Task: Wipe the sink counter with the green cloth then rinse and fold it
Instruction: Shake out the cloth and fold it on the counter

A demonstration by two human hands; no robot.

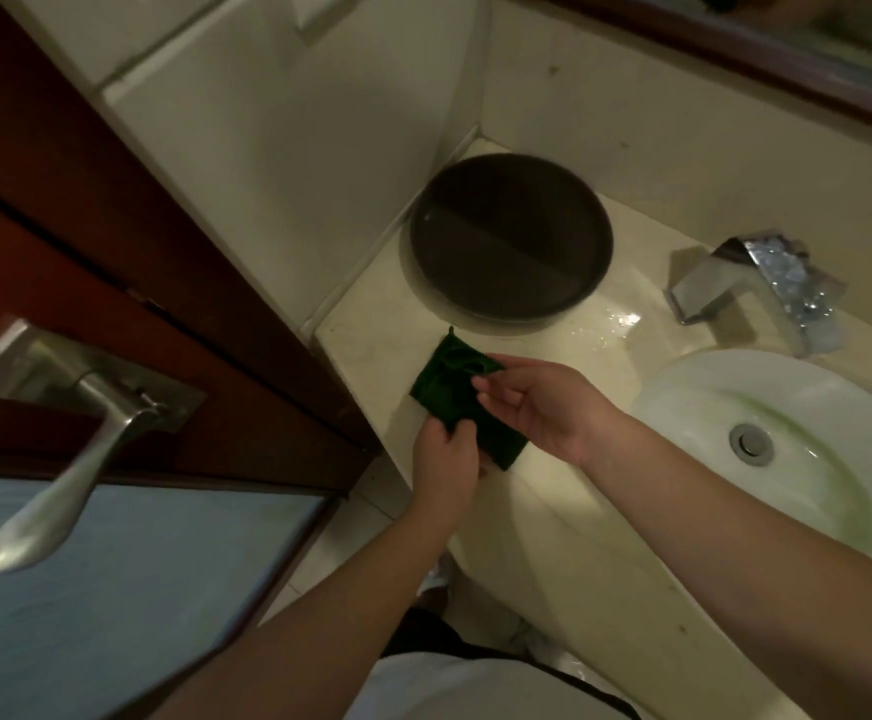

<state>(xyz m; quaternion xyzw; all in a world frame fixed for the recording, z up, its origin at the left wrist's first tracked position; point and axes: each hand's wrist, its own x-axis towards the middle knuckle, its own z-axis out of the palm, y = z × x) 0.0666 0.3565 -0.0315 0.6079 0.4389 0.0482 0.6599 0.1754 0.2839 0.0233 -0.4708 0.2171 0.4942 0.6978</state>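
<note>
Head view, one green cloth (447,384), left hand (447,459) fingers gripping it, right hand (538,407) fingers loosely spread, one sink (693,387)

Cloth (454,397): dark green fabric, matt, creased. Counter (553,511): pale polished stone look, glossy, wet sheen by tap (766,278), mirror chrome. Basin (709,397): glossy white ceramic. Tray (509,236): dark, matt. Handle (60,501): brushed metal, satin. Door (86,200): reddish wood, slight gloss.
</note>
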